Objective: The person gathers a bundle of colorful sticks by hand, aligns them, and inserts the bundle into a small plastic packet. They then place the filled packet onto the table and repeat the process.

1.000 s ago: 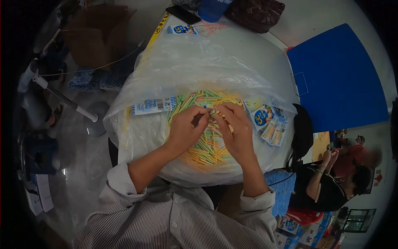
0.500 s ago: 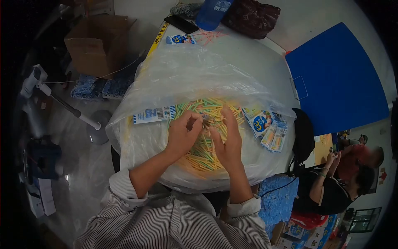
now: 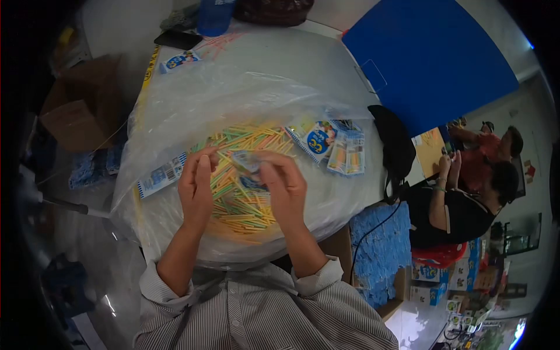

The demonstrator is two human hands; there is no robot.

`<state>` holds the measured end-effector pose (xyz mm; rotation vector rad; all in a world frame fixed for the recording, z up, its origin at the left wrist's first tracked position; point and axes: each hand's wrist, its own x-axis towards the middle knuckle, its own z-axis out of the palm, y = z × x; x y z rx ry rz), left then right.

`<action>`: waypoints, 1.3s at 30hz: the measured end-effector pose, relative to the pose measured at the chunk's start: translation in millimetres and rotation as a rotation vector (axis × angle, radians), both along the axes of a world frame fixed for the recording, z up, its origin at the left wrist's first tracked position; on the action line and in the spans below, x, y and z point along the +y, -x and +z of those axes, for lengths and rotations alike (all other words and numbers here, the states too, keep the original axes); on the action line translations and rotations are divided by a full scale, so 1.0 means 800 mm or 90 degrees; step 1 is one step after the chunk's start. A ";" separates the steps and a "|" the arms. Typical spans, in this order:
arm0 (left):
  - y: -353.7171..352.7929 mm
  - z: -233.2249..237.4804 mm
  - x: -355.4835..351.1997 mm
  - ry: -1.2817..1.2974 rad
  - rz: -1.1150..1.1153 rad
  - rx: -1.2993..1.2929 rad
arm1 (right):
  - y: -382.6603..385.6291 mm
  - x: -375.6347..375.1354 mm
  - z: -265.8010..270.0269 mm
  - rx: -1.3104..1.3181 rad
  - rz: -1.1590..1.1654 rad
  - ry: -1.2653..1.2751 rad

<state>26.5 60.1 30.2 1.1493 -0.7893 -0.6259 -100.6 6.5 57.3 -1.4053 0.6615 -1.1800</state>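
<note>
Above a heap of thin yellow, green and orange candy sticks (image 3: 242, 219) on a clear plastic bag (image 3: 233, 87) are both of my hands. My right hand (image 3: 286, 184) pinches a small clear-and-blue packet (image 3: 248, 163), blurred by motion. To its left, my left hand (image 3: 197, 189) is closed, thumb against fingers; whatever it pinches is hidden. A blue-and-white printed wrapper (image 3: 160, 177) lies beside my left hand. Right of the heap rest a blue-and-white snack packet (image 3: 318, 140) and clear packets with sticks in them (image 3: 347, 154).
A blue board (image 3: 431, 58) and a black cap-like item (image 3: 392, 146) border the table's right side. A phone (image 3: 178, 39) and a blue container (image 3: 216, 16) stand at the back. Blue wrappers fill a cardboard box (image 3: 347, 245). Two people (image 3: 466, 204) sit at right.
The view has swung right, so the table sits further left. My hands have moved apart, and the packet now shows in my right hand.
</note>
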 end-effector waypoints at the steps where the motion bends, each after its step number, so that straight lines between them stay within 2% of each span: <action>1: 0.002 0.000 -0.001 0.014 -0.011 -0.030 | 0.005 0.000 -0.001 -0.002 -0.014 0.003; 3: 0.008 0.000 -0.003 0.051 -0.066 -0.037 | 0.008 0.000 -0.008 -0.054 0.127 -0.144; 5: 0.016 -0.003 -0.004 0.089 -0.111 -0.040 | 0.012 -0.003 -0.009 -0.121 0.129 -0.156; 7: 0.026 -0.006 -0.006 -0.016 -0.177 -0.045 | 0.020 -0.005 -0.012 -0.189 0.121 -0.167; 8: 0.027 -0.004 -0.004 -0.014 -0.185 -0.049 | 0.023 -0.008 -0.015 -0.166 0.130 -0.161; 10: 0.021 0.003 0.001 -0.173 -0.298 -0.117 | 0.024 -0.009 -0.012 -0.147 0.131 -0.149; 11: 0.019 -0.003 0.000 -0.171 -0.306 -0.122 | 0.024 -0.007 -0.008 -0.120 0.113 -0.132; 13: 0.016 -0.017 -0.003 -0.120 -0.312 0.008 | 0.030 -0.008 -0.006 -0.096 0.087 -0.115; 14: 0.013 -0.018 -0.002 -0.120 -0.319 0.006 | 0.038 -0.011 -0.008 0.010 0.100 -0.053; 15: 0.011 -0.018 0.000 -0.141 -0.337 -0.120 | 0.046 -0.015 -0.010 0.118 0.114 0.007; 16: 0.010 -0.017 0.001 -0.160 -0.351 -0.245 | 0.055 -0.020 -0.011 0.119 0.111 0.007; 17: 0.015 -0.013 0.000 -0.160 -0.355 -0.245 | 0.065 -0.027 -0.012 0.139 0.078 0.108; 18: 0.023 -0.007 -0.002 -0.121 -0.321 -0.169 | 0.075 -0.035 -0.010 0.158 0.044 0.209; 19: 0.027 -0.003 -0.003 -0.083 -0.287 -0.094 | 0.089 -0.043 0.002 0.105 0.004 0.081; 20: 0.024 -0.005 -0.004 -0.083 -0.289 -0.093 | 0.106 -0.055 0.016 0.052 -0.036 -0.046; 22: 0.016 -0.008 -0.007 -0.116 -0.243 0.011 | 0.144 -0.090 0.029 0.125 -0.211 0.042; 24: 0.019 -0.009 -0.006 -0.123 -0.247 0.012 | 0.185 -0.141 0.022 0.270 -0.368 0.153; 25: 0.021 -0.009 -0.006 -0.130 -0.253 0.008 | 0.197 -0.164 0.019 0.270 -0.368 0.154; 27: 0.021 -0.010 -0.006 -0.139 -0.262 -0.009 | 0.213 -0.203 0.012 0.370 -0.473 0.343; 31: 0.017 -0.019 -0.010 -0.136 -0.268 -0.015 | 0.218 -0.258 -0.006 0.344 -0.518 0.384; 33: 0.017 -0.018 -0.011 -0.143 -0.260 -0.017 | 0.212 -0.271 -0.016 0.381 -0.634 0.457; 36: 0.015 -0.015 -0.012 -0.166 -0.234 -0.031 | 0.196 -0.261 -0.030 0.399 -0.595 0.449; 38: 0.013 -0.019 -0.015 -0.151 -0.209 -0.035 | 0.197 -0.262 -0.044 0.561 -0.524 0.245; 39: 0.012 -0.018 -0.014 -0.135 -0.207 -0.030 | 0.196 -0.261 -0.051 0.519 -0.449 0.268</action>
